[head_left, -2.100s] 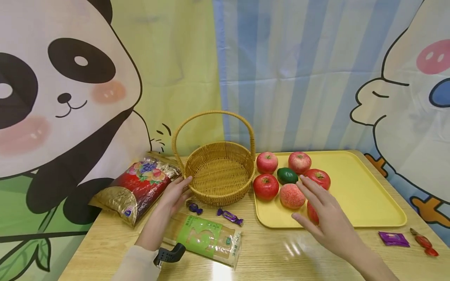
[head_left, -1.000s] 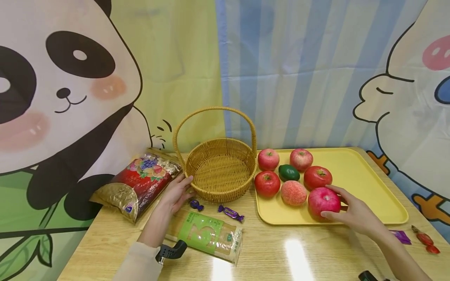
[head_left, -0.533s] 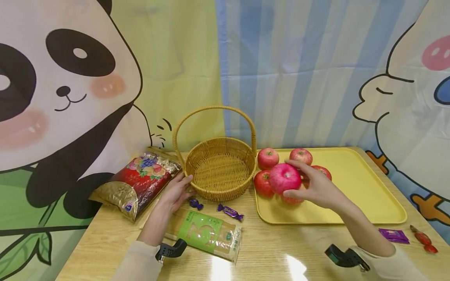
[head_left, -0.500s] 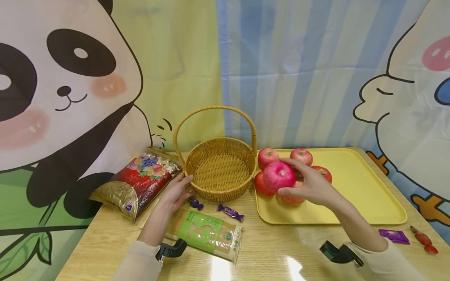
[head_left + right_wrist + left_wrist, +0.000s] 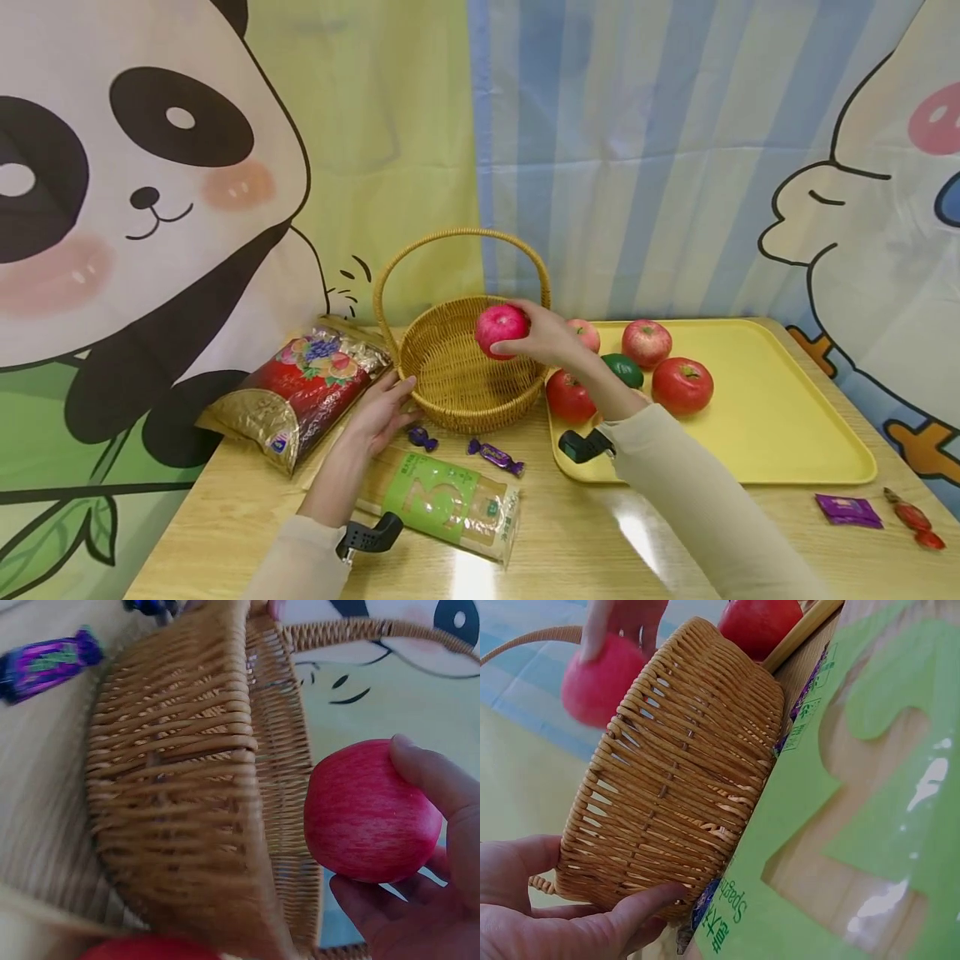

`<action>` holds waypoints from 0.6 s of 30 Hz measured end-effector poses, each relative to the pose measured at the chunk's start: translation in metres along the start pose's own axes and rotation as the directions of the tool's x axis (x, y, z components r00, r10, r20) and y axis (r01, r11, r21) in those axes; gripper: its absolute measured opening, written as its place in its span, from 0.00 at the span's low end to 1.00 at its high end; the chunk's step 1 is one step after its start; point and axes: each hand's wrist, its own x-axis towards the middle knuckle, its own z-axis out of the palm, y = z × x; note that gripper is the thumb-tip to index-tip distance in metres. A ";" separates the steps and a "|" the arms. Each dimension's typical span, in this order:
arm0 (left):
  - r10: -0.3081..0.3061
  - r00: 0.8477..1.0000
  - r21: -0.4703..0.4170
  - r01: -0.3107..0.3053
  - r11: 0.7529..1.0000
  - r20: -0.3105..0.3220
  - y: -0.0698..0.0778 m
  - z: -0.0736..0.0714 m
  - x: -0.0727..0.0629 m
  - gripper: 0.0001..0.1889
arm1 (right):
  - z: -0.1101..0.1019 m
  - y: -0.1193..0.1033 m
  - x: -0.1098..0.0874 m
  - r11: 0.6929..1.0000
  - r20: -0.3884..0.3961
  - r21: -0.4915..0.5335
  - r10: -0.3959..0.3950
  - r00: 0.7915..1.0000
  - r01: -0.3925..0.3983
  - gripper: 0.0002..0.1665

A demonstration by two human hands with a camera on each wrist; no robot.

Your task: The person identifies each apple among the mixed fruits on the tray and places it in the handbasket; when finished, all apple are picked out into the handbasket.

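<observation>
In the head view, my right hand [image 5: 543, 337] holds a pinkish-red apple [image 5: 501, 332] above the right side of the wicker basket [image 5: 468, 408]. The right wrist view shows my thumb on one side of the apple [image 5: 371, 814] and fingers beneath it, beside the rim. My left hand [image 5: 381, 408] rests against the basket's left side near the rim; in the left wrist view its fingers lie fairly straight along the weave. No fruit shows in the visible part of the basket. Red apples [image 5: 682, 386] and a green fruit [image 5: 622, 371] lie on the yellow tray [image 5: 780, 417].
A red and gold foil bag [image 5: 300, 387] leans left of the basket. In front lie a spaghetti pack [image 5: 442, 500] and purple-wrapped candies [image 5: 497, 457]. A purple packet [image 5: 849, 511] and a red-wrapped candy [image 5: 913, 517] lie right, before the tray. A printed curtain hangs behind.
My right hand took hold of the apple at the tray's front, lifted it and carried it left to over the basket. The left hand stays at the basket's side.
</observation>
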 end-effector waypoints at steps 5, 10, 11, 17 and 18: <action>0.004 1.000 0.011 -0.004 1.000 0.001 -0.001 -0.002 0.000 0.32 | 0.019 0.000 0.033 1.000 0.014 0.020 0.020 1.000 -0.021 0.51; 0.013 1.000 0.013 -0.013 1.000 -0.001 -0.001 -0.002 0.001 0.32 | 0.032 0.002 0.057 0.998 0.013 0.022 0.063 0.998 -0.063 0.50; 0.014 1.000 0.016 -0.014 1.000 -0.001 -0.001 -0.002 0.001 0.32 | 0.034 0.002 0.060 0.996 0.019 0.046 0.079 0.997 -0.080 0.50; 0.010 1.000 -0.001 -0.010 1.000 -0.003 -0.002 -0.002 0.001 0.33 | 0.046 -0.001 0.072 0.981 0.037 0.123 0.148 0.988 -0.152 0.50; 0.010 1.000 -0.005 -0.010 1.000 -0.005 -0.002 -0.002 0.001 0.33 | 0.049 -0.002 0.074 0.981 0.042 0.111 0.156 0.987 -0.160 0.50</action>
